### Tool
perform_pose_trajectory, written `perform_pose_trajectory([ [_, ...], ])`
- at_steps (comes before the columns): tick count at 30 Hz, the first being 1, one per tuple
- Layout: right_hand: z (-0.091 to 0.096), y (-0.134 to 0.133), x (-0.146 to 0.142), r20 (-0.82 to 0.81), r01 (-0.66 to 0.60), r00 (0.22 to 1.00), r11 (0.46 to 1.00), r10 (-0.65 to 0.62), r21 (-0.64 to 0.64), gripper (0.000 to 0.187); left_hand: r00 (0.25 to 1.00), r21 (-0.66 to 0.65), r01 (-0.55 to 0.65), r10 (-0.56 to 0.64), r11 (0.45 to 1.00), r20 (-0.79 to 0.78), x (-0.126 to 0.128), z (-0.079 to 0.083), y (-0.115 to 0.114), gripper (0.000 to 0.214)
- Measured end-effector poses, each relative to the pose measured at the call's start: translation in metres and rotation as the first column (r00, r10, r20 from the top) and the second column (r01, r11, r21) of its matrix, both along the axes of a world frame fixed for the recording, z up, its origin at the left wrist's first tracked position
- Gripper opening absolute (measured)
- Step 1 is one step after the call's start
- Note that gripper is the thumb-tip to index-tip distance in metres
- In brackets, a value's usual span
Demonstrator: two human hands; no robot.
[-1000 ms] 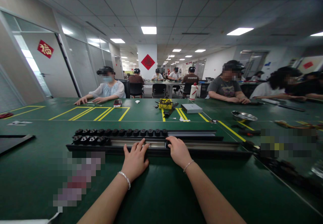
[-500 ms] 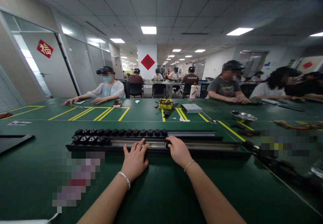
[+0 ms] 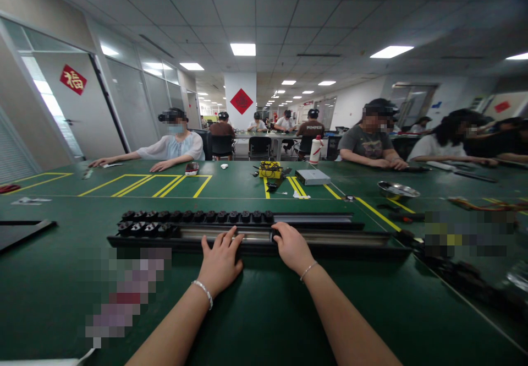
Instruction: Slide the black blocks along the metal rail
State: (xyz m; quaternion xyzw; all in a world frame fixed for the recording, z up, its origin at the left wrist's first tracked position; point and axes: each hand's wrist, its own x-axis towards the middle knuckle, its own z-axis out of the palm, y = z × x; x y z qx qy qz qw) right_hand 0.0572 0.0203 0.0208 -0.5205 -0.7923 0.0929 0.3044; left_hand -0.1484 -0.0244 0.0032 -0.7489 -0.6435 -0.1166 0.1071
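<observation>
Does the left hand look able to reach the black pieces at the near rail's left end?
Probably yes: the left hand lies over the near rail, right of the black pieces, with only bare rail showing between.

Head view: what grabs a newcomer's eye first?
Two bare hands at centre: the left hand spread over the nearer black rail, the right hand gripping a small black module there. Just behind, a row of black modules lines the left part of the farther rail. In the background, a red diamond sign hangs on a white pillar.
</observation>
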Motion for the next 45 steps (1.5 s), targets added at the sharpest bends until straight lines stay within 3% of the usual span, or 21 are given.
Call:
perform_pose_trajectory([
  [26,0.0003,-0.0004,0.0031,-0.005,0.014,1.0,0.999,-0.014,0.038,0.028,1.0,-0.04,-0.025,0.025,0.999,-0.002,0.0032,0.0052,-0.0021,0.058],
  [45,-0.0005,0.0,0.0045,-0.062,0.008,0.998,1.0,-0.007,0.006,0.028,0.999,0.004,0.016,-0.016,1.0,0.032,0.0003,-0.0004,-0.0002,0.057],
])
